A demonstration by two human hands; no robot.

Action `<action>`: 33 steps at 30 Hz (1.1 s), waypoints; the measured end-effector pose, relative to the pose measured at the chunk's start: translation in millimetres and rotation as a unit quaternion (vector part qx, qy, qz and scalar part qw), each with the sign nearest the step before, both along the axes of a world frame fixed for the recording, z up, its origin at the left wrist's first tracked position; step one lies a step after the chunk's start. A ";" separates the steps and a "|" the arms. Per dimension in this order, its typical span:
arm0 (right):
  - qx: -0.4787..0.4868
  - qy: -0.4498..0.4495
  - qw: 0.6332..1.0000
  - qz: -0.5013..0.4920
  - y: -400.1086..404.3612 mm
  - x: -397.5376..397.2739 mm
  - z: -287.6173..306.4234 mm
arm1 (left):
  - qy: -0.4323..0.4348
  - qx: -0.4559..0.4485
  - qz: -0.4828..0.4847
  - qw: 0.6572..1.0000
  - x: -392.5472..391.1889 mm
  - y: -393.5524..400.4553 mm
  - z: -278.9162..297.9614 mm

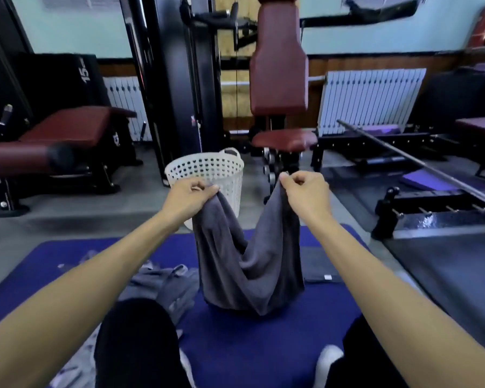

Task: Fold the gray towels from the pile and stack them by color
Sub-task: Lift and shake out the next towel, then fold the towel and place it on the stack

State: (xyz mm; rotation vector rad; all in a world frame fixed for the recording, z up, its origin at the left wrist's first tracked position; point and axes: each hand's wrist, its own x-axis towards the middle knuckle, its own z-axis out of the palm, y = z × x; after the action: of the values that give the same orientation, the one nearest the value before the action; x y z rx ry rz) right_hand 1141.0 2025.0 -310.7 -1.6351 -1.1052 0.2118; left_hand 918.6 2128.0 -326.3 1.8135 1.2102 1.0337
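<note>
Head view: left hand (191, 193) and right hand (305, 189) each pinch 1 corner of the dark gray towel (247, 264), lifted to hang open for folding.

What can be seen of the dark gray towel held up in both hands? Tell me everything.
The dark gray towel is soft, matte cloth that looks like terry or microfiber, plain and unfolded. The left hand and the right hand each pinch a top corner, so the upper edge sags into a deep V between them. Its body hangs in loose vertical folds, and the bottom bunches on or just above the blue exercise mat. It hangs in front of the white perforated plastic basket, hiding part of it.
</note>
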 end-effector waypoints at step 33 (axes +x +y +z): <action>-0.376 0.002 0.920 0.106 313.6 71.7 -462.5 | 0.437 -0.182 -0.078 0.878 42.3 308.8 -474.2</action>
State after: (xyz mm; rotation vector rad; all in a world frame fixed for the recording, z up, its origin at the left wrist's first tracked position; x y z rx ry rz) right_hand 1212.8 2338.6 -773.3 -2.1703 -1.2818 0.8702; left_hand 960.9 2436.7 -800.5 2.0596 1.5778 -0.1851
